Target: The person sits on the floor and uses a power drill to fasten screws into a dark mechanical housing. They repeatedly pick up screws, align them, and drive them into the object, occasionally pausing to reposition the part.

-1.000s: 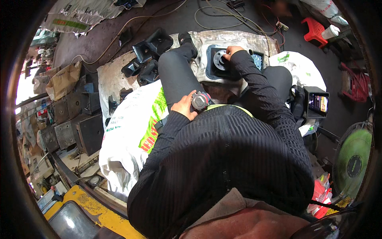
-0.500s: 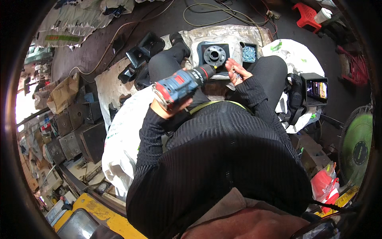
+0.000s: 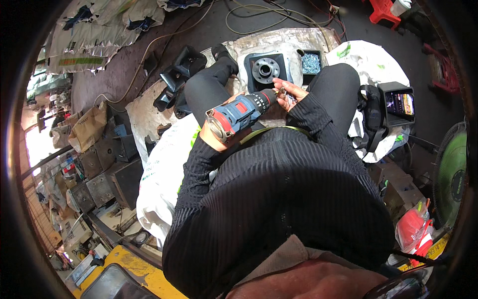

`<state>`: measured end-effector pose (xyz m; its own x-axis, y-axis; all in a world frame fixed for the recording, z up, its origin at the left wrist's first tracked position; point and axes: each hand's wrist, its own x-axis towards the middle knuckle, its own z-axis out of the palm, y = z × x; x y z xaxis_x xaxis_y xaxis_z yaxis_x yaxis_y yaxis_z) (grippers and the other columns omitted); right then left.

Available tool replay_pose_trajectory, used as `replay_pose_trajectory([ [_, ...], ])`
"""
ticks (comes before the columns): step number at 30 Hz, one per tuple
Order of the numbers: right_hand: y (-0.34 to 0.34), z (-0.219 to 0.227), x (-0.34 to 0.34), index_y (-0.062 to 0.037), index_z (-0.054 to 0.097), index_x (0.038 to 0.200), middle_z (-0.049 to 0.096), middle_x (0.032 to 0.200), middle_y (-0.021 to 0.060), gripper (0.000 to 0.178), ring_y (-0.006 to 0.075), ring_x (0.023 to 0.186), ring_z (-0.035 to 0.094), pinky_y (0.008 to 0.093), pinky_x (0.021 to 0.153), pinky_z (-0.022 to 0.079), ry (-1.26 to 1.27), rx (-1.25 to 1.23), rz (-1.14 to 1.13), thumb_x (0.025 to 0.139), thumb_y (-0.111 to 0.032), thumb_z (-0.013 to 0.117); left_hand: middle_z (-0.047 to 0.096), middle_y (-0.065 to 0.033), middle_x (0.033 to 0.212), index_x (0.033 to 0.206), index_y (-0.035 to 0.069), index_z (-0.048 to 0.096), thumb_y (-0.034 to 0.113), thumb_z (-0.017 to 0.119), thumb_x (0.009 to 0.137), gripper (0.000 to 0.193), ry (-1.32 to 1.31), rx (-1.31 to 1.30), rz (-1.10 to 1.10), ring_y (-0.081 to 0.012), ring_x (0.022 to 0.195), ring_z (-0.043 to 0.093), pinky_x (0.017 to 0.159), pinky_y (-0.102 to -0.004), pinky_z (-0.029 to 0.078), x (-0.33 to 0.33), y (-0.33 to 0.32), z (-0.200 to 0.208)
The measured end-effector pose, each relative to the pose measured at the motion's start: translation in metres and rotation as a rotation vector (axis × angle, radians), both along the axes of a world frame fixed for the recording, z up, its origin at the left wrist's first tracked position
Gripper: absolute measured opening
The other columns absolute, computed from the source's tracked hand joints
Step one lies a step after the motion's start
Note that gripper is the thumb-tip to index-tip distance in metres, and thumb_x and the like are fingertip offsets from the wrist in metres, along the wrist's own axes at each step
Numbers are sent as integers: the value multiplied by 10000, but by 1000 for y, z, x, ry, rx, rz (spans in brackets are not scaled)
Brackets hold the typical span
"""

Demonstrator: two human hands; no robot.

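My left hand is wrapped round the grip of a blue and red cordless drill, whose nose points away and to the right. At the tip of the drill, the fingers of my right hand are pinched round small metal screws, partly hidden by the fingers. Just beyond both hands lies a black square horn-like housing with a round grey metal flange on top, its centre hole facing up. Right of it stands a dark open box filled with bluish screws.
Several black horn-shaped housings lie to the left of my leg. A phone in a dark box and a green fan are on the right. Cables run across the floor. Dark cabinets line the left.
The drill has swung right and its tip now meets the fingers of my right hand. My right hand has moved slightly down and its fingers have closed into a pinch.
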<state>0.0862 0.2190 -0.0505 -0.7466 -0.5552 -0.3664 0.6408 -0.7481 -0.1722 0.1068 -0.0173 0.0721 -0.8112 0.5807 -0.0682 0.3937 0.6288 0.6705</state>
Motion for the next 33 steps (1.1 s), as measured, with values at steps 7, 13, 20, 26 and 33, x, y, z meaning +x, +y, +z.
replay_pose_trajectory([
  [7, 0, -7, 0, 1, 482, 1154, 580, 959, 66, 339, 132, 815, 581, 240, 680, 542, 9, 91, 106, 867, -179, 512, 576, -63, 961, 1227, 37, 399, 49, 671, 645, 642, -26, 62, 17, -187, 861, 577, 801, -280, 467, 2, 6, 12],
  [13, 2, -14, 0, -14, 502, 1139, 583, 972, 61, 336, 109, 789, 583, 237, 691, 534, -22, 279, 203, 860, -199, 528, 502, -79, 1195, 1284, 116, 345, 227, 705, 656, 732, -269, -191, 78, -226, 976, 570, 829, -309, 470, 9, 5, 15],
  [20, 3, -10, -6, -9, 451, 1189, 544, 1099, 106, 368, 133, 877, 568, 252, 747, 518, 57, 276, 171, 876, -196, 498, 508, -71, 1134, 1227, 46, 392, 110, 613, 737, 541, -118, -33, 103, -192, 1021, 525, 871, -275, 429, 13, -10, -48],
  [26, 5, -20, -5, -7, 329, 1270, 473, 1194, 160, 424, 226, 1056, 515, 304, 819, 492, 77, 89, 33, 888, -139, 455, 556, -93, 971, 1064, 61, 517, 77, 673, 566, 522, 197, -101, -6, -263, 896, 559, 797, -350, 458, -8, 2, -16],
  [33, 9, -103, -31, -10, 524, 1114, 596, 927, 85, 404, 129, 787, 580, 238, 704, 480, -139, 657, 48, 809, -269, 579, 570, -97, 960, 1020, 83, 559, 98, 700, 555, 486, 53, -79, 224, -258, 864, 562, 766, -336, 453, -57, -23, -27],
])
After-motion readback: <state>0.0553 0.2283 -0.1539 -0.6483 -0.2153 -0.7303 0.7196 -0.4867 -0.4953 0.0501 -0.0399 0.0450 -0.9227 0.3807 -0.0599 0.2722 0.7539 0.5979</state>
